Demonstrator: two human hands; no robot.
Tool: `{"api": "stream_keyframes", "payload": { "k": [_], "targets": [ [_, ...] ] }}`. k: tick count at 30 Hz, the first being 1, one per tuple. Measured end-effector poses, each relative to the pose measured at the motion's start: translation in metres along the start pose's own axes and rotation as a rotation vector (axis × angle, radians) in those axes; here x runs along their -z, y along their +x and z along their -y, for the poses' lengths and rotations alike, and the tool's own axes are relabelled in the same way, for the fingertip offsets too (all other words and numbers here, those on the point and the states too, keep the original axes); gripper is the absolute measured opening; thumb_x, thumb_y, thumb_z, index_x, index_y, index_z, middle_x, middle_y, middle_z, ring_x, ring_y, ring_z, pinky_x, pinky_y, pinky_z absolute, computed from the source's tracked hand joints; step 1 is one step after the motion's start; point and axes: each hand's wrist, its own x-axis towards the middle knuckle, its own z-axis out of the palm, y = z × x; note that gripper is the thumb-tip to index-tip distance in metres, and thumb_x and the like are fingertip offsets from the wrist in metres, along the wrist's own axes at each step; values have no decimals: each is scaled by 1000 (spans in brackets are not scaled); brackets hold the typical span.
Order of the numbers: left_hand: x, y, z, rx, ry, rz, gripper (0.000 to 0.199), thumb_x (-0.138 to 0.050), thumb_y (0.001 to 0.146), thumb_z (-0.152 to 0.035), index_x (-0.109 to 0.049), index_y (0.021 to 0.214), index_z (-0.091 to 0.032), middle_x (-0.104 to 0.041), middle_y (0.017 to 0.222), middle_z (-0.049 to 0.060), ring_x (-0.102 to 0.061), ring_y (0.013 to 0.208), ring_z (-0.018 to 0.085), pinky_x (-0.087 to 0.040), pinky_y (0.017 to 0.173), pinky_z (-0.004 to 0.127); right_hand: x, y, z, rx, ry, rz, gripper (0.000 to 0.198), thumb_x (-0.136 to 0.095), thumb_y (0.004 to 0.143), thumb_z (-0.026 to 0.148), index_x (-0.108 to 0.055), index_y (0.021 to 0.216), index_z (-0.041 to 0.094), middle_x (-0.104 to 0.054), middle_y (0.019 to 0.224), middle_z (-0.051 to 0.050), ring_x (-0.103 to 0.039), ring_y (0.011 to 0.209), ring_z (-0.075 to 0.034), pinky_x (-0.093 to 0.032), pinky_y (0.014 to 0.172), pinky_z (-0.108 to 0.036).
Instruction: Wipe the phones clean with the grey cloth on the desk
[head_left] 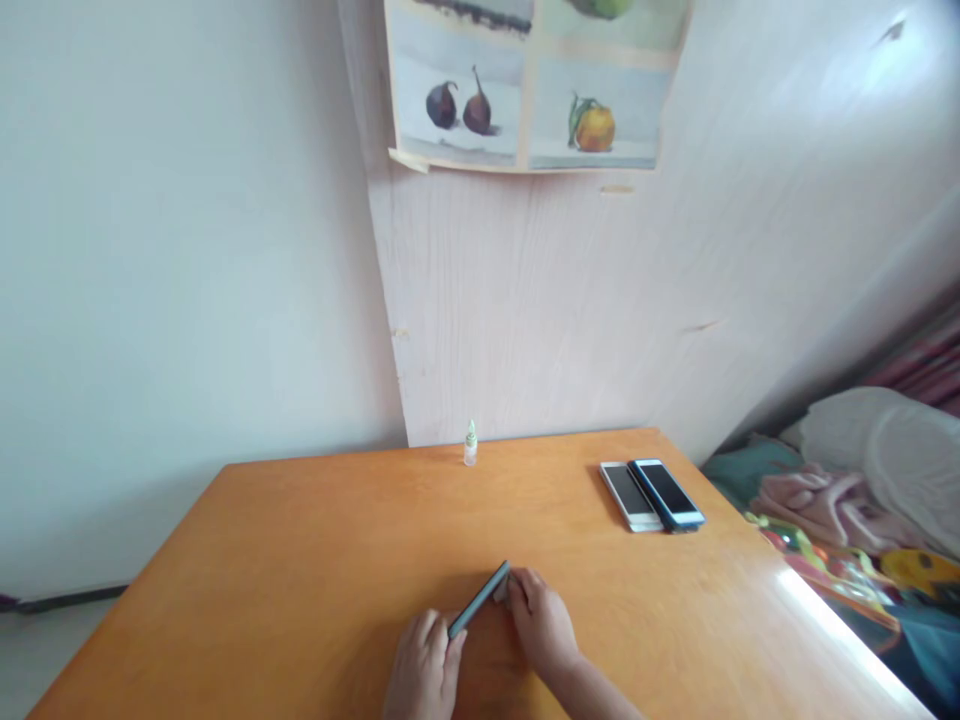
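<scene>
A dark, thin phone (478, 600) is seen nearly edge-on, tilted above the near part of the table. My left hand (424, 668) grips its lower left end between thumb and fingers. At the upper right end, my right hand (541, 622) is closed on a small whitish cloth (501, 588), which is held close against the phone's side. Most of this cloth is hidden by the fingers and the phone. The phone's broad faces are barely visible from here.
The orange-brown wooden table (337, 540) stands against the wall. A small dropper bottle (470, 446) is upright at its back edge. A white phone (631, 496) and a blue-edged phone (669, 494) lie side by side at right. Beyond the right edge is bedding (832, 505).
</scene>
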Motion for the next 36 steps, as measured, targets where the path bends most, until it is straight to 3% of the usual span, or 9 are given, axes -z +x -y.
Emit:
{"api": "stream_keyframes", "payload": {
  "k": [3,6,9,15,19,25,28,32,36],
  "targets": [
    [-2,0,4,-30,32,-44,33,-37,102,-42,-62,92,-22,-63,82,5,-64,75,19,-53,68,30,1,0,0,-45,93,-58,32,-38,97,33,-62,77,25,-68,76,-1,-65,75,-18,-45,71,-25],
    [-6,0,9,-69,50,-57,36,-35,102,-43,-62,93,-21,-63,81,5,-64,74,19,-53,67,29,0,3,6,-58,150,-107,23,-42,96,33,-63,89,25,-70,82,-1,-66,79,-18,-45,71,-24],
    [-10,-2,16,-101,77,-48,38,-35,102,-45,-63,93,-21,-64,82,6,-65,74,18,-54,66,28,-6,3,11,-45,159,-68,14,-49,90,26,-61,96,25,-70,83,1,-66,77,-17,-45,70,-23],
    [-14,-1,25,-156,126,-112,37,-38,100,-46,-64,94,-20,-67,85,7,-67,77,21,-55,66,30,-3,-11,-4,-70,116,-103,19,-46,90,23,-61,79,25,-68,76,1,-65,75,-16,-44,70,-23],
    [-9,2,21,-149,57,-11,33,-40,100,-42,-65,102,-21,-66,86,6,-66,78,20,-55,69,31,11,-20,-21,-62,126,-206,20,-47,90,27,-64,80,25,-68,80,-1,-65,79,-17,-47,74,-25],
    [-2,-1,11,-161,90,138,39,-49,95,-28,-56,133,-26,-64,112,8,-63,98,23,-55,86,37,32,-26,-35,-122,127,-367,24,-45,94,36,-66,89,25,-69,84,-3,-65,81,-19,-49,74,-28],
    [1,-2,5,-166,123,197,49,-52,89,-19,-53,137,-29,-61,123,7,-59,109,25,-52,95,42,32,-29,-31,-44,73,-316,25,-45,95,36,-66,103,25,-70,97,-5,-64,93,-20,-48,85,-31],
    [5,-1,-3,-161,127,227,56,-52,84,-13,-51,139,-28,-59,129,6,-55,114,25,-48,101,44,26,-37,-17,140,-108,-145,29,-46,95,25,-67,114,27,-70,118,-5,-59,113,-21,-45,96,-36],
    [11,1,-10,-166,101,232,58,-53,82,-14,-51,138,-26,-60,127,7,-55,114,24,-47,102,43,23,-43,-13,149,-278,-57,34,-45,95,19,-67,119,28,-66,130,-4,-53,127,-23,-41,99,-41]
  ]
}}
